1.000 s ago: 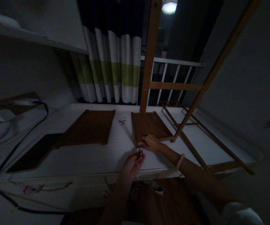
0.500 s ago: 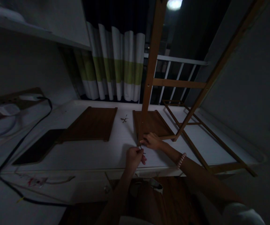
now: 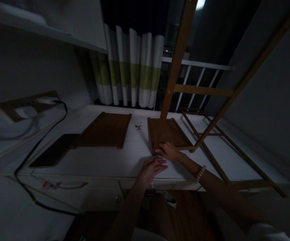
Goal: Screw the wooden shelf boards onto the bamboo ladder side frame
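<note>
Frame (image 3: 204, 90) on end, long axis upward, right hand (image 3: 169, 151) gripping its foot — left hand (image 3: 150, 170) beside it, hold unclear.

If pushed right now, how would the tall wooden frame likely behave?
The frame is probably stiff: wooden posts joined by a crossbar. It might tip, rising high, though the right hand at its foot may steady it.

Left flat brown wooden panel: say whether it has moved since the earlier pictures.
No: the flat brown wooden panel keeps its place against the back edge of the white tabletop.
</note>
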Tool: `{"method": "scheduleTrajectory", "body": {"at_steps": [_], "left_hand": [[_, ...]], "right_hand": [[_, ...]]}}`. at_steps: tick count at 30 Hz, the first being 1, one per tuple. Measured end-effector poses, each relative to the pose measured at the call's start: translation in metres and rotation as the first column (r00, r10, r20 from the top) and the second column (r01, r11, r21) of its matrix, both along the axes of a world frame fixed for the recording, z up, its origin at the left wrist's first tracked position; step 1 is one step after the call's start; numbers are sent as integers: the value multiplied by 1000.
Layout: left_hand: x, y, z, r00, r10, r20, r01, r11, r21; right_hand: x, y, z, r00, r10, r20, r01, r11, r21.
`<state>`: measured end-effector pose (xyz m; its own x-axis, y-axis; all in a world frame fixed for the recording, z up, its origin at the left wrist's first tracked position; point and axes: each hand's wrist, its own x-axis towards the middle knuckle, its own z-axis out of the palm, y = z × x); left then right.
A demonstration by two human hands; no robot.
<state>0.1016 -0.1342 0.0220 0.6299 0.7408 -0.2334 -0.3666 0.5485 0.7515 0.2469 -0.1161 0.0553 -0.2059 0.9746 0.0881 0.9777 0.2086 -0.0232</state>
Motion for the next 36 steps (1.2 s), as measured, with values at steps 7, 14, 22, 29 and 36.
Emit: {"method": "scheduleTrajectory", "body": {"at_steps": [7,14,22,29,36], "left_hand": [[1,-2,-4,993,117,25,-116,993,-30],[10,0,-9,906,243,-347,-117,931,347],[6,-9,13,357,629,-691,475,514,714],[1,-12,23,229,733,-640,651,374,660],[-4,-4,5,566,552,-612,236,603,762]], "right_hand": [[-1,-2,5,999,-23,-25,21,998,-66],[-1,-2,4,999,-36,-16,35,997,-63],[1,-1,1,1000,-18,-5,18,999,-51],[-1,-2,2,1000,-14,-24,13,999,-31],[0,-2,4,999,-32,-15,30,996,-81]]}}
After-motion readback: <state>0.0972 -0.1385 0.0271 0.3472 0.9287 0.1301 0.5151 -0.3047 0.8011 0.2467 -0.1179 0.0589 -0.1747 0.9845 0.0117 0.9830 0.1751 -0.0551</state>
